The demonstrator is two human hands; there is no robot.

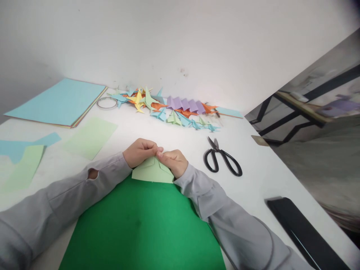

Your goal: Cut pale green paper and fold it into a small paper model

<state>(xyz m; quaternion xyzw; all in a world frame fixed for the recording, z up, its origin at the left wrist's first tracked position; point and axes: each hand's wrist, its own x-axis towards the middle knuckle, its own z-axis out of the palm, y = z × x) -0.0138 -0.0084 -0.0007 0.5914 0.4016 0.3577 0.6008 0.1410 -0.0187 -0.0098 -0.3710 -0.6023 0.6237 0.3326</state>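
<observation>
A partly folded pale green paper (152,173) lies at the far end of a large dark green sheet (140,228) on the white table (253,165). My left hand (139,152) pinches the paper's top edge from the left. My right hand (176,161) presses and pinches the same top edge from the right, fingertips meeting the left hand's. Both arms wear grey sleeves.
Black scissors (222,161) lie right of my hands. A pile of folded coloured paper shapes (171,107) and a tape roll (107,102) sit at the back. A stack of coloured sheets (59,101) and loose green and blue sheets (90,137) lie left. A black object (303,232) rests front right.
</observation>
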